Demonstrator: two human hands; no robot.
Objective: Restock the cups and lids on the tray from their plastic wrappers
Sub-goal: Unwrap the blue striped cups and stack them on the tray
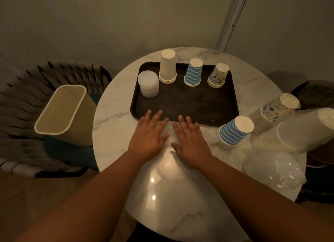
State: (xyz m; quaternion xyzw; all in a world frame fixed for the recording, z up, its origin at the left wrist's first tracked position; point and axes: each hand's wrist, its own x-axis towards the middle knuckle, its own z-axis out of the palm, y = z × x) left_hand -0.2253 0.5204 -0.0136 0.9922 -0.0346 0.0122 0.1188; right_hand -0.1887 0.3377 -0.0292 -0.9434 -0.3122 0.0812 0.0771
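Observation:
A dark tray (184,104) lies on the round marble table (162,196). On it stand a stack of clear lids (148,83), a white cup stack (167,66), a blue-striped cup stack (193,73) and a patterned cup stack (217,75), all upside down. To the right of the tray, in plastic wrappers, lie a blue-striped stack (235,130), a patterned stack (278,108), a white stack (298,129) and a bag of lids (273,169). My left hand (149,137) and right hand (190,140) rest flat on the table at the tray's near edge, holding nothing.
A cream waste bin (65,113) sits on a woven chair (23,101) left of the table. Another dark chair (316,93) stands at the right. A wall runs close behind the table.

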